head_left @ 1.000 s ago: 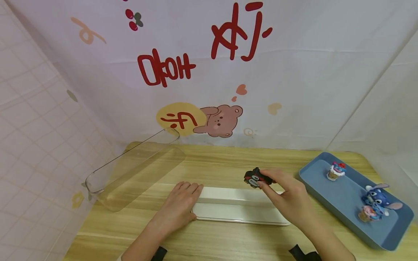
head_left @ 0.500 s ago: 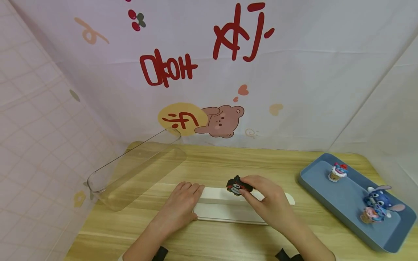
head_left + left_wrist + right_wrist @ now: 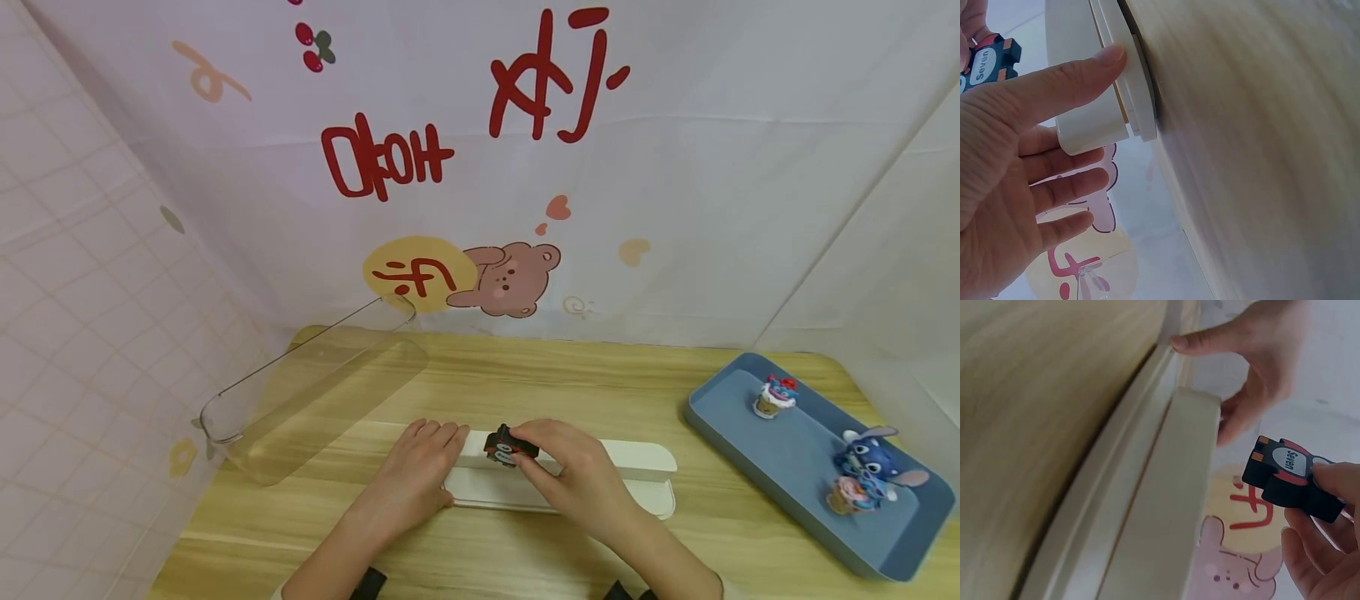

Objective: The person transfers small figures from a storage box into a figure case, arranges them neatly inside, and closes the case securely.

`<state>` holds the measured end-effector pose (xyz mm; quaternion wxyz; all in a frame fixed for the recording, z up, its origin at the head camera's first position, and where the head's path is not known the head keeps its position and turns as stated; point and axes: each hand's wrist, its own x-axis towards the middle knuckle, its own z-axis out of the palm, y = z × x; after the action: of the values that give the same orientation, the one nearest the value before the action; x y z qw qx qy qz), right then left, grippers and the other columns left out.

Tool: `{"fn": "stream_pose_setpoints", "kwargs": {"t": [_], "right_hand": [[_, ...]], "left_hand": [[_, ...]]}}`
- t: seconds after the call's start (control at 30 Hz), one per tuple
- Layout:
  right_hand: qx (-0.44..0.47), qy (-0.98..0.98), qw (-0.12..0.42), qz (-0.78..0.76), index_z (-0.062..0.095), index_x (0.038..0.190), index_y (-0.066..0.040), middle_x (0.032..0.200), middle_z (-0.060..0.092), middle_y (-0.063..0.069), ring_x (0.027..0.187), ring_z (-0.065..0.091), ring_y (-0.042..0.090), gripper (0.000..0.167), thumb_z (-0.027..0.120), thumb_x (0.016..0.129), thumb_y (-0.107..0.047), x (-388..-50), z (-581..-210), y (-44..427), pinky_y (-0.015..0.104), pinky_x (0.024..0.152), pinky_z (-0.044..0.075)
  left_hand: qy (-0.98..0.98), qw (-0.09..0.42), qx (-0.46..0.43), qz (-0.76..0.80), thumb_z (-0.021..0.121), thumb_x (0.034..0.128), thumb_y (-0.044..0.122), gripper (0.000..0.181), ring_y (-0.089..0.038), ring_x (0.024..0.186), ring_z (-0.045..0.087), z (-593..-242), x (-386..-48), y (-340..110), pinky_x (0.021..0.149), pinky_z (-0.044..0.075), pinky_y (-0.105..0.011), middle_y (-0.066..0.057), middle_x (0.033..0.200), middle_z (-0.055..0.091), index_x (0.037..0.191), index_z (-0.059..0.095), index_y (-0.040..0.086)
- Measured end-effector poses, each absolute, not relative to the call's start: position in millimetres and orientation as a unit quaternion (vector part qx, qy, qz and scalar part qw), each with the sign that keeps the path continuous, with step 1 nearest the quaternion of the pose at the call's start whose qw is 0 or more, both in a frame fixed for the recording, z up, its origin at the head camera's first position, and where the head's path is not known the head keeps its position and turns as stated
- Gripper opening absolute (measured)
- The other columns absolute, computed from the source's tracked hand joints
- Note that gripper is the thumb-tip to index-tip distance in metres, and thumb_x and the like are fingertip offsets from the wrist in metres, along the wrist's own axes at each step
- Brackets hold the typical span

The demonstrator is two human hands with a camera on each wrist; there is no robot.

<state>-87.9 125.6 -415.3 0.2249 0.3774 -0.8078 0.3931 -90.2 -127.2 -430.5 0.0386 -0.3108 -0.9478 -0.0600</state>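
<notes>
My right hand [image 3: 581, 477] pinches a small black toy figure [image 3: 501, 447] between thumb and fingers. An oval label reading "Seven" and red and orange patches show on the figure [image 3: 1291, 465] in the right wrist view. It is held above the left part of a white two-step display stand [image 3: 641, 456], apart from it as the right wrist view shows. At the stand's left end, my left hand [image 3: 420, 462] grips it. The left thumb [image 3: 1079, 81] lies on the front edge and the fingers reach round the back corner.
A clear plastic cover [image 3: 322, 408] stands at the left of the wooden table [image 3: 525, 550]. On the right, a blue tray [image 3: 787, 462] holds a cone-shaped figurine [image 3: 775, 397], a blue long-eared figurine [image 3: 870, 454] and a pink-topped cone figurine [image 3: 847, 495]. A printed curtain [image 3: 712, 208] hangs behind.
My right hand has carried the black toy figure leftward and lower, from above the stand's right part to its left part. My left hand has stayed at the stand's left end.
</notes>
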Motion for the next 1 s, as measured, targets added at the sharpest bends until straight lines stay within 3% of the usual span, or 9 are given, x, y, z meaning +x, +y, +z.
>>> {"fn": "stream_pose_setpoints", "kwargs": {"t": [0.5,1.0], "right_hand": [[0.409,-0.814,0.209,0.354,0.077,0.112,-0.011,0.105,0.077,-0.004,0.094,0.071,0.011,0.039,0.092,0.077,-0.002,-91,-438,108,0.023,0.080,0.059],[0.427,-0.825,0.180,0.322,0.077,0.112,-0.010,0.106,0.077,-0.005,0.097,0.072,0.011,0.036,0.092,0.079,-0.007,-95,-451,100,0.034,0.086,0.060]], "left_hand": [[-0.950,0.031,-0.309,-0.044,0.103,0.0637,0.028,0.095,-0.027,0.117,0.061,-431,-91,-127,0.111,0.046,-0.050,-0.008,0.130,0.066,0.143,0.059,0.000],[-0.949,0.032,-0.309,-0.053,0.103,0.0625,0.027,0.095,-0.027,0.115,0.062,-430,-90,-127,0.110,0.046,-0.050,-0.008,0.130,0.066,0.142,0.060,0.000]]}}
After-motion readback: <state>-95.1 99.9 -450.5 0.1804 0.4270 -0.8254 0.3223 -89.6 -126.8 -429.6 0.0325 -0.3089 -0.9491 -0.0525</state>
